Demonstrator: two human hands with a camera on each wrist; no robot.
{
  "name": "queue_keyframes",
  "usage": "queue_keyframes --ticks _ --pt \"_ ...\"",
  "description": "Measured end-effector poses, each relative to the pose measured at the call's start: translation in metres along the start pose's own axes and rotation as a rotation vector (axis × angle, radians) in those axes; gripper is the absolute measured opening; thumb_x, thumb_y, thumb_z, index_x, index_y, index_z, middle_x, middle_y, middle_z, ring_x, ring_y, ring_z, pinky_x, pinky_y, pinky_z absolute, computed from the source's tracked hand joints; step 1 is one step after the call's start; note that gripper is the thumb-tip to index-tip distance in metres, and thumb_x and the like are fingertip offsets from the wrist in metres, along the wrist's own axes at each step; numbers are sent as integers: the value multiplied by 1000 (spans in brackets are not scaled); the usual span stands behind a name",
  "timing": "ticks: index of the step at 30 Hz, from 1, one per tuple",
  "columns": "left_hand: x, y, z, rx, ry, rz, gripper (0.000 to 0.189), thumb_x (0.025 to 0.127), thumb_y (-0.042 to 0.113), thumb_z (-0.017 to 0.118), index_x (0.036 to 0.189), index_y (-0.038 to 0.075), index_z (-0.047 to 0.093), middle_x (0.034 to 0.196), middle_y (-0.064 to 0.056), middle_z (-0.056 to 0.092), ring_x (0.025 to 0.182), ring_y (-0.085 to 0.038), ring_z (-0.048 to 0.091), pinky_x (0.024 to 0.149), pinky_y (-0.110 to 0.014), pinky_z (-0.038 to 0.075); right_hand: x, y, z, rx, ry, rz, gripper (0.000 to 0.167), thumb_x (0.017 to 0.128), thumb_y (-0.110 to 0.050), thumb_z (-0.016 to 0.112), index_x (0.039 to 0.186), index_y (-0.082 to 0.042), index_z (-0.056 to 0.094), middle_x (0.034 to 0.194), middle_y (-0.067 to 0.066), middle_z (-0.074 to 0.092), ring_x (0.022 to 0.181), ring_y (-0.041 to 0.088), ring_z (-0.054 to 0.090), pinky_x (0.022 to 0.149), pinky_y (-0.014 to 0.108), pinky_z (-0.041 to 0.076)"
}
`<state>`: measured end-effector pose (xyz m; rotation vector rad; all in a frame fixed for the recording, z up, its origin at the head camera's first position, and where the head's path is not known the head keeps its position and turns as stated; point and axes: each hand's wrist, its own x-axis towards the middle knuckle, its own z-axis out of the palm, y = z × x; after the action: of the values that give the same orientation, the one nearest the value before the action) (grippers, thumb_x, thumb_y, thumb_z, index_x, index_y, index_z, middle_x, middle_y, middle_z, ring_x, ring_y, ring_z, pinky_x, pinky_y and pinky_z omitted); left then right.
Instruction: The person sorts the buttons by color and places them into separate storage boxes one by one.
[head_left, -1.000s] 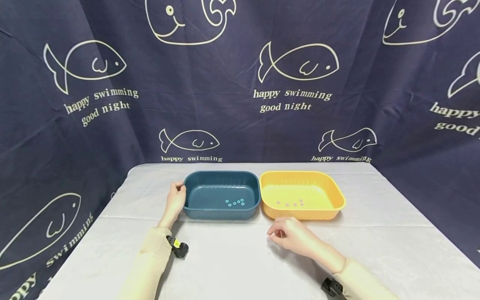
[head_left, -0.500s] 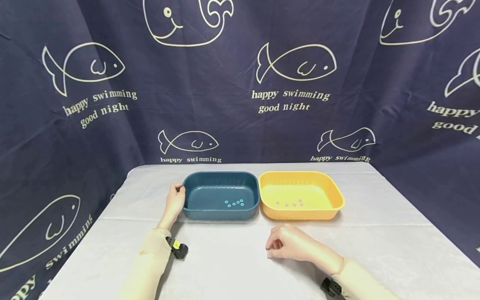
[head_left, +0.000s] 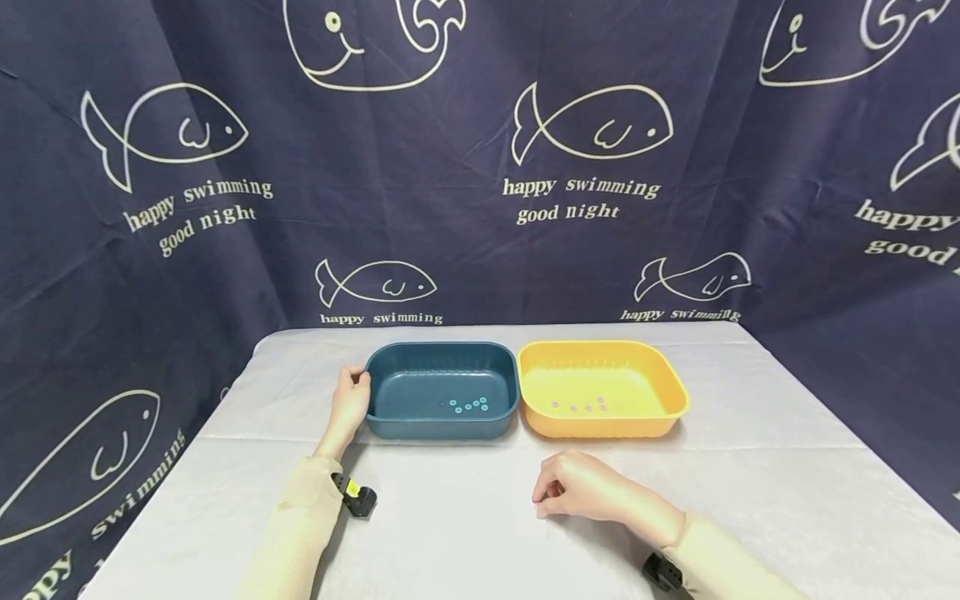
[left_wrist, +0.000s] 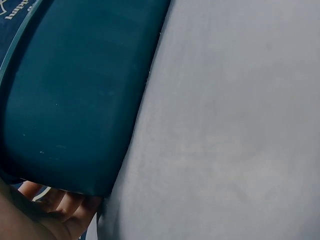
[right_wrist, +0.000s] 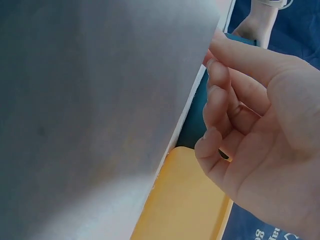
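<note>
My left hand grips the left end of a dark blue plastic bin; in the left wrist view its fingers bend against the bin's end wall. Several small blue buttons lie in that bin. To its right stands a yellow bin with several small pink buttons. In front of the yellow bin, my right hand is low at the table, thumb and index fingertips together over the spot where a tiny pale button lay. That button is hidden by the fingertips. The other fingers curl in the right wrist view.
A white cloth covers the table. Both bins stand side by side towards its back edge, their ends close together. Behind and at the sides hangs a navy curtain with white fish prints. Each wrist wears a small black camera.
My right hand has come down and nearer from the yellow bin's front, its thumb and index finger closing over the tiny pale button on the table. The left hand keeps its hold.
</note>
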<state>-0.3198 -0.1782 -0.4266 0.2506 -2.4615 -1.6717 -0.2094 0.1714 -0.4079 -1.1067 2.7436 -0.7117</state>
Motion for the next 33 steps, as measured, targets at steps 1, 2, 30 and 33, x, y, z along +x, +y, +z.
queue_keyframes --ticks 1,2,30,33 --pt "0 0 0 2 -1 2 39 99 18 31 132 -4 35 133 -25 39 126 -38 37 107 -51 29 0 0 0 1 -2 -1 6 72 -18 78 75 -18 73 63 -17 51 60 -7 43 59 14 40" --pt "0 0 0 -1 -2 -1 39 99 18 31 131 -4 35 133 -25 40 126 -37 38 107 -51 29 1 0 0 4 -4 -1 5 72 -18 78 75 -18 73 63 -17 51 60 -7 43 60 14 40" --pt "-2 1 0 -7 -10 -1 38 100 16 31 132 -4 35 134 -25 40 126 -37 38 107 -51 29 5 -1 1 19 9 -43 5 75 -15 74 75 -17 69 63 -14 49 58 -6 43 58 13 39" --pt "-2 1 0 -8 -4 4 38 100 16 31 132 -4 35 134 -25 40 126 -37 37 107 -51 29 5 -1 1 13 46 -45 4 75 -15 74 76 -17 70 64 -14 51 59 -5 44 57 13 40"
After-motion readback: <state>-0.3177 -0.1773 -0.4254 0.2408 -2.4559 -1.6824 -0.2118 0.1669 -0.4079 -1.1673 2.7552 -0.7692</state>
